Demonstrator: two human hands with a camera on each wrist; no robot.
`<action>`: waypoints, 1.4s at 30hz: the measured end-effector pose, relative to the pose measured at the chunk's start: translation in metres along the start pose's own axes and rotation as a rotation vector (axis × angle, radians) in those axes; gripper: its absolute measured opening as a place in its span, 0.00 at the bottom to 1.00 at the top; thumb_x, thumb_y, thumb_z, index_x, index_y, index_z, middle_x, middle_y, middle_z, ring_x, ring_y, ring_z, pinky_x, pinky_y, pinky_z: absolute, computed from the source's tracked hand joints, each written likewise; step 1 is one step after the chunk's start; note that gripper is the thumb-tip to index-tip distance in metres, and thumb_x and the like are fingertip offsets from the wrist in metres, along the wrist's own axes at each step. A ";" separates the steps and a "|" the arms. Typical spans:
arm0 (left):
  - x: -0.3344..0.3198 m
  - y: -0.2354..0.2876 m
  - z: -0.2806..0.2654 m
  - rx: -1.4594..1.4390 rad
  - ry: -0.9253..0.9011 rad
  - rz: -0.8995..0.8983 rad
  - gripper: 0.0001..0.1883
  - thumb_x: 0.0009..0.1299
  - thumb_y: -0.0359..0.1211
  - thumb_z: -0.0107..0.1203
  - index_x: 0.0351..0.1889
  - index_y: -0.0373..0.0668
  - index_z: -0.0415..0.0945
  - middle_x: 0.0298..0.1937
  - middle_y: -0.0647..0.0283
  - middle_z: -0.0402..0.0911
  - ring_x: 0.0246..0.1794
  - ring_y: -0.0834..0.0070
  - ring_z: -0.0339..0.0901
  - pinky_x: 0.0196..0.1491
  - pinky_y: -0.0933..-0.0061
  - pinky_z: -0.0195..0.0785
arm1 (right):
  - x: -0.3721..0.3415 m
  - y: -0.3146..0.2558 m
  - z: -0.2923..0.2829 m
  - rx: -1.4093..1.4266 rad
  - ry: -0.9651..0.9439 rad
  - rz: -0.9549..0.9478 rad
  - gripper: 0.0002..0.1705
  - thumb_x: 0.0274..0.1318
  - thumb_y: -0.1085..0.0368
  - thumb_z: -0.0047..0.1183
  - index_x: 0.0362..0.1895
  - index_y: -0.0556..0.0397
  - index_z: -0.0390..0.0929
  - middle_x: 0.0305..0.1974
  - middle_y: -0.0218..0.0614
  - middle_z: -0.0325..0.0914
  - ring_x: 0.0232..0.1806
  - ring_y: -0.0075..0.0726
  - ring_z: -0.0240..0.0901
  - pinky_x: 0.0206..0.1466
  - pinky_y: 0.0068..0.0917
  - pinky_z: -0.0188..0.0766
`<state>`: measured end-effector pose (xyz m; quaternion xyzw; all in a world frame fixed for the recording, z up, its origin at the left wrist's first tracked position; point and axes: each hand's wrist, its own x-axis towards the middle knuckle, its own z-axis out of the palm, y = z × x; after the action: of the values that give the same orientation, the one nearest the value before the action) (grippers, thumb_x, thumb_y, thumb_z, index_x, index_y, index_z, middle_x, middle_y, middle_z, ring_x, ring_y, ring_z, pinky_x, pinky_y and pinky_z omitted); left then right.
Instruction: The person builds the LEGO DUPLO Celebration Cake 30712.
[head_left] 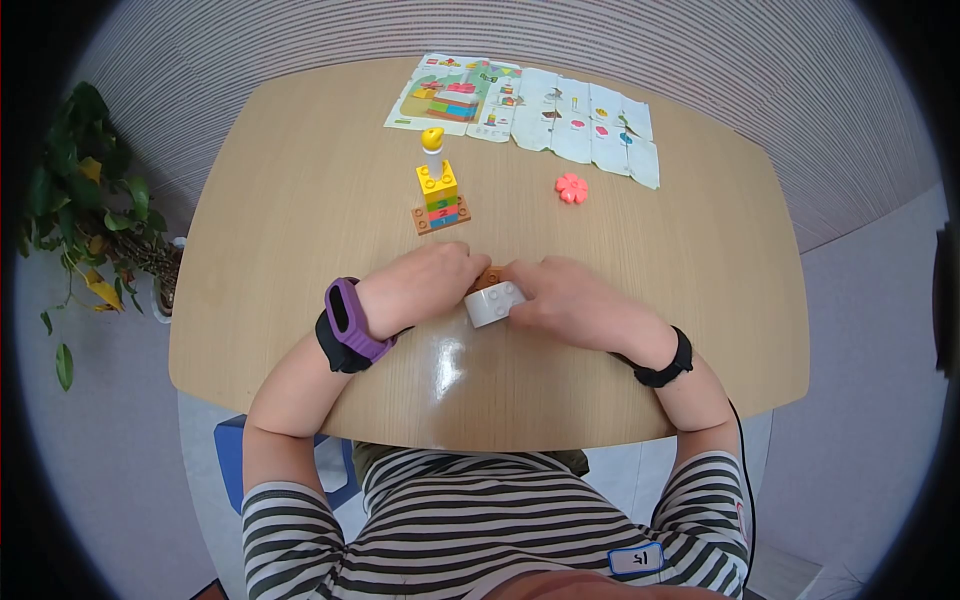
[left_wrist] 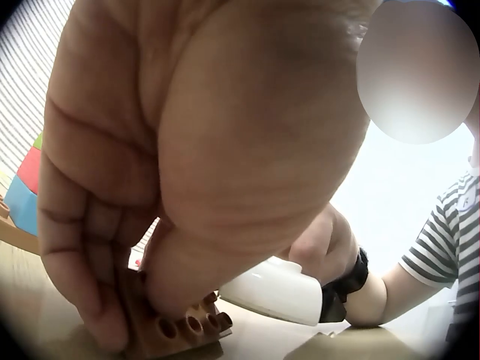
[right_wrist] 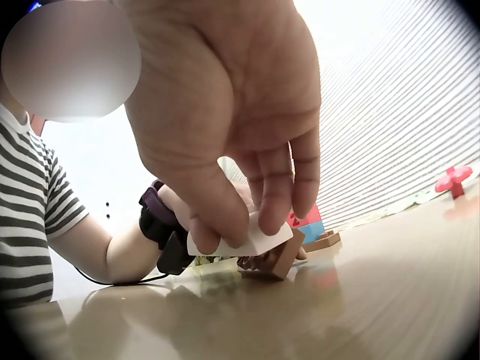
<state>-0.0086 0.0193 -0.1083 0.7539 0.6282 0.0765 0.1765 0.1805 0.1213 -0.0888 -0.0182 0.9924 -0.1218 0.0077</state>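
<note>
The left hand [head_left: 428,283] pinches a brown studded brick [head_left: 488,279] between thumb and fingers; in the left wrist view the brown brick [left_wrist: 169,330] shows its hollow studs, tilted. A white brick [head_left: 492,304] with a rounded side is held by the right hand [head_left: 575,303], on the near side of the brown one. In the right wrist view the thumb and fingers of the right hand [right_wrist: 240,225] grip the white brick [right_wrist: 251,241], which overlaps the brown brick [right_wrist: 274,262]. Whether the two bricks are joined cannot be told. Fingers hide part of both.
Beyond the hands stands a stack of coloured bricks [head_left: 440,192] with a candle piece [head_left: 433,152] on top, on a brown base [head_left: 464,212]. A pink flower piece [head_left: 572,189] lies to its right. An unfolded instruction sheet [head_left: 545,100] spans the table's far side.
</note>
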 end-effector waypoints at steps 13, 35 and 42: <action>-0.001 -0.001 0.001 -0.037 0.007 0.018 0.12 0.61 0.25 0.51 0.44 0.36 0.72 0.37 0.52 0.72 0.40 0.56 0.74 0.43 0.64 0.68 | 0.003 0.003 0.002 -0.097 0.126 -0.055 0.05 0.45 0.67 0.52 0.29 0.51 0.77 0.46 0.40 0.71 0.37 0.43 0.71 0.40 0.35 0.67; -0.005 0.008 0.000 -0.053 -0.002 0.050 0.15 0.54 0.31 0.57 0.36 0.33 0.68 0.35 0.49 0.71 0.40 0.53 0.72 0.43 0.61 0.67 | 0.002 0.006 0.007 0.008 0.095 -0.071 0.06 0.46 0.68 0.53 0.33 0.49 0.77 0.45 0.41 0.71 0.40 0.44 0.71 0.43 0.36 0.69; -0.005 0.007 -0.002 -0.035 0.006 0.073 0.14 0.55 0.30 0.57 0.33 0.32 0.67 0.34 0.49 0.72 0.39 0.53 0.72 0.43 0.60 0.67 | 0.007 0.002 0.001 0.068 0.060 0.037 0.13 0.45 0.71 0.55 0.37 0.55 0.68 0.37 0.42 0.73 0.40 0.48 0.70 0.43 0.39 0.69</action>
<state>-0.0036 0.0134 -0.1033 0.7730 0.5992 0.0961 0.1850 0.1736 0.1229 -0.0900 0.0041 0.9876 -0.1556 -0.0192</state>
